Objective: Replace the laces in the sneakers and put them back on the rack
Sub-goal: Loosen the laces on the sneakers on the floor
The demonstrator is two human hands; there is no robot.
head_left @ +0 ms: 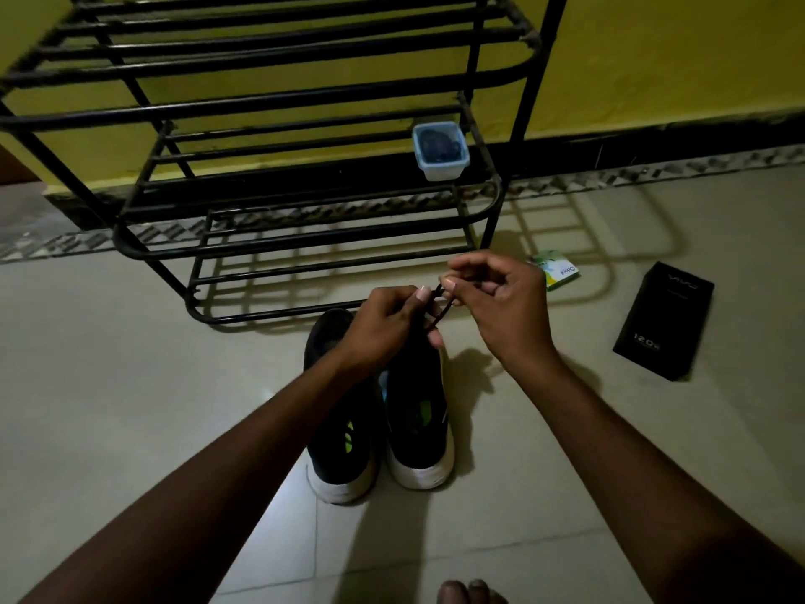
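Both hands meet over the front of a pair of black sneakers [414,433] with pale soles, which stand side by side on the tiled floor [130,407] directly beneath the hands, heels toward the person. The left hand [385,324] has its fingers curled and pinches a thin black lace [440,315] between thumb and fingertips. The right hand [501,298], just beside it and slightly higher, pinches the same lace with thumb and forefinger, its other fingers loosely bent. Only a short run of the lace shows between the two hands. Where it enters the shoe is hidden under the left hand, and in the dim light the eyelets cannot be made out, nor which sneaker it belongs to, though it hangs over the one nearer the right hand. The left forearm covers much of the other sneaker's upper. Just beyond the hands stands the black metal rack [305,238], its top cut off by the frame edge. On a shelf beyond the right hand sits a small clear container [441,151] with dark contents too dim to identify. Out past the right hand on the floor lie a small green packet [559,271], partly hidden behind the knuckles, and further out a black box [664,320] with faint lettering. Below the right forearm a few toes [470,592] show at the bottom edge, cut off
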